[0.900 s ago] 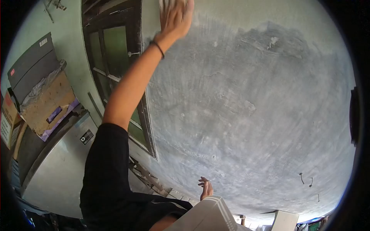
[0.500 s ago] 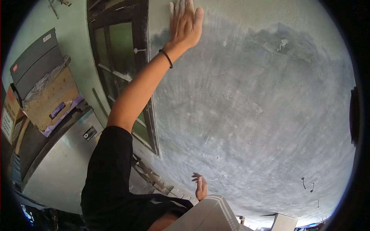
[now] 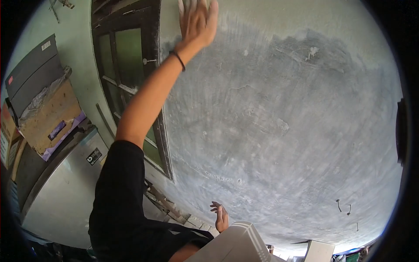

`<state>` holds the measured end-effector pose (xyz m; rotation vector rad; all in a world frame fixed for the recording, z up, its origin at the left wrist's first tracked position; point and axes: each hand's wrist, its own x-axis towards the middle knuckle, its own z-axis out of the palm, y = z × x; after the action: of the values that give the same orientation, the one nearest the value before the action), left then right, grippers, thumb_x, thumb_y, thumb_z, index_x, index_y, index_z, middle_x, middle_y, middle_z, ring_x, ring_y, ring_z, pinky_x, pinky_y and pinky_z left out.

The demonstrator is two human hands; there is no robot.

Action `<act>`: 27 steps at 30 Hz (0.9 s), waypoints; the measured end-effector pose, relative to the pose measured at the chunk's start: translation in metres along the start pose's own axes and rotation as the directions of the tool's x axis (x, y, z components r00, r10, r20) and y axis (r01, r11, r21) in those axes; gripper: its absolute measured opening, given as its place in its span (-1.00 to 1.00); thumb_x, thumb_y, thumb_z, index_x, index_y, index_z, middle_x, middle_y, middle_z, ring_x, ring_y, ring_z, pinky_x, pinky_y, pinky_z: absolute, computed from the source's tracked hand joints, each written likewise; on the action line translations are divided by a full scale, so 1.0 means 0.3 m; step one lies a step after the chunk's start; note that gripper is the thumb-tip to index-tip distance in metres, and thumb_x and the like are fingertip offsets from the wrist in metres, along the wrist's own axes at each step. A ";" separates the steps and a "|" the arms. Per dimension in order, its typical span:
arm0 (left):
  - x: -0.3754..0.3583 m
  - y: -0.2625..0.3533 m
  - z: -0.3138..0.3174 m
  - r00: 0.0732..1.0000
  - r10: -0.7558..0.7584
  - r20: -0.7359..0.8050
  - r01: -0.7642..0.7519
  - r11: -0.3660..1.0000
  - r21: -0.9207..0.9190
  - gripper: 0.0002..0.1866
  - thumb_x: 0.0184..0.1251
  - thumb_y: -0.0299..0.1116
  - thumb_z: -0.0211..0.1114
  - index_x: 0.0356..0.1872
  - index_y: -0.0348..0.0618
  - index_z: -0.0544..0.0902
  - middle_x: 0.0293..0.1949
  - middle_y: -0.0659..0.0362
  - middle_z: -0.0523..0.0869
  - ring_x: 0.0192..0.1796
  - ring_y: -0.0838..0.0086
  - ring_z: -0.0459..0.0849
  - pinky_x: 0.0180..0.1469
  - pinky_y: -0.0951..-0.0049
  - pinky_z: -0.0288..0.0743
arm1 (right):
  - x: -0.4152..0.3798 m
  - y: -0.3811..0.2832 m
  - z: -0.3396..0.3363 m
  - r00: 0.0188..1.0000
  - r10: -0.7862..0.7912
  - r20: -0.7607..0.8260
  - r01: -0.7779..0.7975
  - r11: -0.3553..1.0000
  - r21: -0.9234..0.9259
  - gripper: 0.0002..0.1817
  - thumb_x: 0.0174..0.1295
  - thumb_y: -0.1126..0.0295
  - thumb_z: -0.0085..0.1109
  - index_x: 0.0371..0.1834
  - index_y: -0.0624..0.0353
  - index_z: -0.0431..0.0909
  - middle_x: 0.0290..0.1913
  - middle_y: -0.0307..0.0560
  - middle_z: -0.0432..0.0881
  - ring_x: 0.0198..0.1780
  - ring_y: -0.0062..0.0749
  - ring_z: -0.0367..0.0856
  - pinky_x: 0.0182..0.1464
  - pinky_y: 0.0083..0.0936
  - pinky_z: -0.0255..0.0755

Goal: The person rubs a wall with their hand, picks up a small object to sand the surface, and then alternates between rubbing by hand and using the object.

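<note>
My left hand is raised high against the wall, at the top edge of the view. Its palm side faces the painted surface and its fingers lie stretched out, dusted whitish; the tips run out of the frame. A dark band circles that wrist. Whether anything thin lies beneath the palm is hidden. Low in the view, my right hand hangs near the wall, fingers apart and slightly bent, with nothing seen in it. The wall is patchy grey, with pale green paint higher up and a rough chipped spot.
A dark-framed glazed door with a key stands left of the wall. Further left, a cardboard box and a grey case rest above a metallic cabinet. Short wires stick out at lower right.
My left hand has slid slightly left and up along the wall. The whole view has shifted a little, so the door and wall appear further left. My right hand stays low.
</note>
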<state>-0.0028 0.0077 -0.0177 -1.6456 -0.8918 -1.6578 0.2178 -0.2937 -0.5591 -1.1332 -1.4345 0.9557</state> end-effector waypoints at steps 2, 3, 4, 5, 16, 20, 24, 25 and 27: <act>0.096 -0.032 -0.016 1.000 -0.031 -0.003 0.031 0.999 -0.012 -0.19 0.68 0.13 -0.53 0.65 -0.37 -0.17 0.67 -0.20 -0.10 0.72 0.07 -0.19 0.68 -0.01 -0.47 | -0.017 -0.011 -0.004 0.997 0.071 -0.037 -0.071 0.997 -0.003 -0.34 0.67 -0.02 -0.32 0.22 0.41 0.59 0.00 0.15 0.72 -0.08 -0.22 0.70 0.04 -0.33 0.50; 0.127 -0.044 -0.020 0.998 -0.054 -0.009 0.054 0.998 -0.021 -0.19 0.68 0.13 -0.53 0.65 -0.37 -0.17 0.67 -0.20 -0.10 0.72 0.06 -0.20 0.68 -0.01 -0.48 | -0.018 -0.014 -0.004 0.997 0.061 -0.045 -0.062 0.998 -0.013 -0.32 0.66 -0.04 -0.31 0.22 0.41 0.60 -0.01 0.16 0.73 -0.09 -0.20 0.72 0.03 -0.33 0.51; 0.127 -0.049 -0.020 0.999 -0.050 -0.011 0.050 0.999 -0.019 -0.19 0.68 0.13 -0.53 0.65 -0.37 -0.17 0.67 -0.20 -0.10 0.72 0.06 -0.20 0.68 -0.01 -0.48 | -0.013 -0.015 -0.005 0.997 0.057 -0.044 -0.058 0.998 -0.011 -0.32 0.66 -0.04 -0.31 0.22 0.41 0.60 -0.01 0.16 0.73 -0.09 -0.20 0.72 0.03 -0.33 0.51; 0.111 -0.049 -0.018 0.999 -0.039 -0.011 0.039 0.999 -0.030 -0.19 0.68 0.13 -0.53 0.65 -0.37 -0.18 0.67 -0.20 -0.11 0.72 0.05 -0.22 0.68 -0.01 -0.48 | -0.015 -0.016 -0.004 0.998 0.047 -0.045 -0.047 0.999 -0.012 -0.32 0.66 -0.05 -0.31 0.22 0.40 0.60 -0.02 0.16 0.73 -0.10 -0.20 0.72 0.03 -0.34 0.51; 0.116 -0.026 -0.019 0.997 -0.072 0.010 0.073 0.997 -0.023 -0.16 0.68 0.17 -0.52 0.65 -0.37 -0.22 0.67 -0.23 -0.11 0.72 0.07 -0.22 0.68 0.00 -0.53 | -0.085 -0.029 0.013 0.993 0.116 -0.007 -0.116 0.993 -0.006 -0.39 0.67 0.07 -0.33 0.24 0.42 0.55 -0.01 0.19 0.70 -0.04 -0.14 0.68 0.12 -0.31 0.48; 0.049 -0.022 -0.009 0.997 -0.074 -0.010 0.073 0.997 -0.037 -0.14 0.66 0.20 -0.54 0.65 -0.37 -0.23 0.67 -0.23 -0.12 0.72 0.08 -0.22 0.67 -0.01 -0.54 | -0.087 -0.038 0.025 0.993 0.117 0.016 -0.117 0.993 0.012 -0.39 0.67 0.07 -0.34 0.25 0.42 0.55 -0.01 0.18 0.69 -0.05 -0.15 0.67 0.11 -0.31 0.49; -0.103 0.002 0.004 0.999 0.015 0.037 -0.014 1.000 -0.028 -0.12 0.64 0.23 -0.56 0.64 -0.37 -0.24 0.67 -0.23 -0.13 0.72 0.08 -0.23 0.67 -0.03 -0.55 | -0.083 -0.047 0.031 0.994 0.108 0.028 -0.108 0.994 0.023 -0.40 0.67 0.08 -0.34 0.25 0.42 0.55 -0.01 0.18 0.69 -0.06 -0.15 0.66 0.10 -0.30 0.49; -0.094 0.000 0.000 0.998 0.038 0.044 -0.037 0.999 -0.020 -0.12 0.64 0.22 -0.56 0.64 -0.38 -0.24 0.67 -0.23 -0.14 0.72 0.07 -0.23 0.67 -0.04 -0.55 | -0.087 -0.051 0.039 0.992 0.124 0.034 -0.125 0.992 0.023 -0.40 0.67 0.09 -0.34 0.24 0.42 0.55 -0.01 0.19 0.69 -0.06 -0.15 0.65 0.10 -0.30 0.49; -0.033 -0.005 -0.020 0.996 -0.011 0.089 0.010 1.000 0.015 -0.14 0.65 0.20 -0.55 0.64 -0.38 -0.24 0.67 -0.22 -0.15 0.72 0.08 -0.25 0.66 -0.05 -0.55 | -0.080 -0.044 0.046 0.991 0.124 0.049 -0.125 0.992 0.011 -0.36 0.66 0.02 -0.33 0.24 0.41 0.56 -0.01 0.17 0.70 -0.06 -0.16 0.67 0.10 -0.30 0.48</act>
<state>-0.0073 0.0034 -0.0276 -1.7195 -0.9547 -1.5919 0.2029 -0.3200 -0.5542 -1.2076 -1.4061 1.0854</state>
